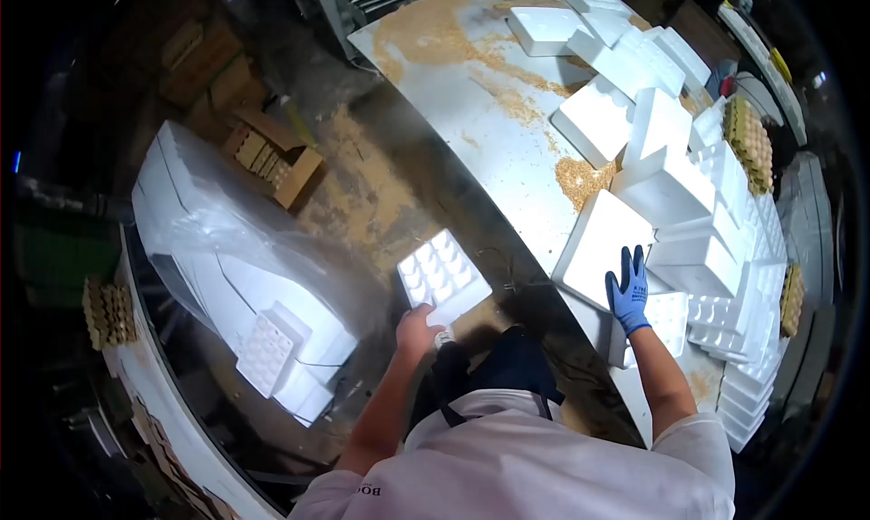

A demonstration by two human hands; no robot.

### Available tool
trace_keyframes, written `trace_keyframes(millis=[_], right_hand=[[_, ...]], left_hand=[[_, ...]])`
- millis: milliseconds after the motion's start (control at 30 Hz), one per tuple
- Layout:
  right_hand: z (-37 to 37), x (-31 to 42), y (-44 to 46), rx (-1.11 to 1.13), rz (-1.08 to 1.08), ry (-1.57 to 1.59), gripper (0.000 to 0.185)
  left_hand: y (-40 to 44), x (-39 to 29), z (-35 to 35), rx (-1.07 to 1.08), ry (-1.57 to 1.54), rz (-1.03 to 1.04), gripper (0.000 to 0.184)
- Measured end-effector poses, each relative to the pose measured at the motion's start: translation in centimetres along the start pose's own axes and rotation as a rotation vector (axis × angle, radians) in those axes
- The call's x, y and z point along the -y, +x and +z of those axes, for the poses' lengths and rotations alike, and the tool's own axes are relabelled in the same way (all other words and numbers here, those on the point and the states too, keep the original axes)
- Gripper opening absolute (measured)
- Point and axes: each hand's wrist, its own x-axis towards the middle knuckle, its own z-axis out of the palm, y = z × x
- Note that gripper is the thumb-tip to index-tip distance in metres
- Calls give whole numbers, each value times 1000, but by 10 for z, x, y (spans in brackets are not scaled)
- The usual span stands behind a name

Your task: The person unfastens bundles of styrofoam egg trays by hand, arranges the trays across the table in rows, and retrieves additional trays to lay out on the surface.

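Note:
My bare left hand (419, 332) grips the near edge of a white foam egg tray (458, 289), holding it above the floor with its round hollows facing up. My right hand (628, 289), in a blue work glove, lies with fingers spread on the near corner of a white foam box (600, 244) on the table. Right beside the glove, partly covered by my wrist, is a foam tray with hollows (669, 322). More white foam boxes (666, 189) are piled just beyond that hand.
The pale table (489, 112) carries scattered grain-like bits (582, 183). Egg trays (749, 144) stand at the far right. To my left are a plastic-wrapped foam stack (227, 239), an open carton (294, 178) and egg trays (109, 313). Litter covers parts of the floor.

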Motion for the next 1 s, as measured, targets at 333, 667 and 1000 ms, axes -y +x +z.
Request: trace_keyframes(millis=[333, 667, 1000], right_hand=[[-5, 3, 0, 14, 103, -71, 73], [-6, 6, 4, 33, 126, -33, 73], [20, -17, 2, 32, -110, 23, 58]], left_hand=[[110, -197, -111, -288, 210, 512, 33], [206, -276, -19, -172, 302, 563, 99], [230, -263, 70, -142, 258, 619, 116]])
